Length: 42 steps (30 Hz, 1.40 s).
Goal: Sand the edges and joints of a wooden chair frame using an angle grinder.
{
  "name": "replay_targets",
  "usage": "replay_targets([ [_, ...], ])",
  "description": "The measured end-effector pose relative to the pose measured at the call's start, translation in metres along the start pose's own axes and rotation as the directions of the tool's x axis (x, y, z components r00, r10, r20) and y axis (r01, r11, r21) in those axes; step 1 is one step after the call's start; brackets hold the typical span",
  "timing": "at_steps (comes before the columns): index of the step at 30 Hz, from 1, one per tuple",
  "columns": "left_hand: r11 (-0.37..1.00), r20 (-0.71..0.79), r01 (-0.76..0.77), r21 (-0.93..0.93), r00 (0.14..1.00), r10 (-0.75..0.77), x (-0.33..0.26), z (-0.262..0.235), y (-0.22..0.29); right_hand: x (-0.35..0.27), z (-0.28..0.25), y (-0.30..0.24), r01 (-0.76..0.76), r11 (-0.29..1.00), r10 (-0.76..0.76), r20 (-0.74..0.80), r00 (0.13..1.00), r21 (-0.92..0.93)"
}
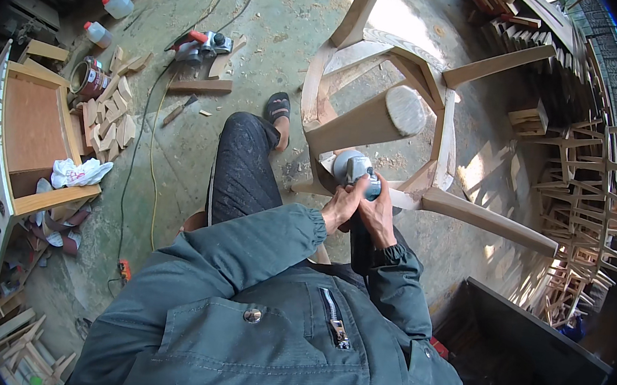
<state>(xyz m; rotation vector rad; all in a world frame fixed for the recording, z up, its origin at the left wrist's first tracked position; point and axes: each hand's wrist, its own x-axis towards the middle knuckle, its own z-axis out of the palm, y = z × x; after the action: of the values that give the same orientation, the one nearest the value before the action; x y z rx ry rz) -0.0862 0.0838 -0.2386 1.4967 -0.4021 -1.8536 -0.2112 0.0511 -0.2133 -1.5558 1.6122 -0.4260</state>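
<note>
My left hand (344, 207) and my right hand (381, 214) are side by side, both closed around a small teal power sander (371, 187) with a rounded grey head. The sander's head is up against a pale wooden chair frame (446, 135), near the base of one thick leg (357, 126). That leg points up toward me and ends in a round, flat face. Other legs splay outward from the ring-shaped frame, which lies turned over in front of me. The contact between the sander and the wood is hidden by the tool itself.
A red and grey electric planer (207, 45) rests on wood pieces at the upper left, with a chisel (179, 109) nearby. Cables (153, 154) cross the shaving-strewn floor. Wood offcuts (112, 115), a can (89, 79) and an open wooden drawer box (39, 119) stand left. Chair frames (588, 177) are stacked right.
</note>
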Motion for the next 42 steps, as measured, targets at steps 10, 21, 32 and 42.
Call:
replay_targets([
  [10,0.995,0.106,-0.037,-0.095,0.993,0.047,0.000,0.014,-0.010,-0.013,-0.014,-0.006,-0.047,0.995,0.045,-0.032,0.999,-0.092],
  [21,0.992,0.115,0.041,-0.122,0.993,-0.027,-0.011,0.010,-0.014,-0.021,-0.016,-0.006,-0.014,1.000,0.014,0.052,0.999,-0.009],
  [32,0.996,0.121,-0.039,-0.078,0.991,0.048,-0.040,0.023,-0.003,-0.040,-0.010,0.030,-0.135,0.985,0.139,-0.029,0.990,0.109],
  [42,1.000,0.209,0.013,0.008,0.978,-0.014,-0.008,0.063,-0.058,-0.064,-0.046,0.051,-0.169,0.985,0.172,-0.105,0.980,0.034],
])
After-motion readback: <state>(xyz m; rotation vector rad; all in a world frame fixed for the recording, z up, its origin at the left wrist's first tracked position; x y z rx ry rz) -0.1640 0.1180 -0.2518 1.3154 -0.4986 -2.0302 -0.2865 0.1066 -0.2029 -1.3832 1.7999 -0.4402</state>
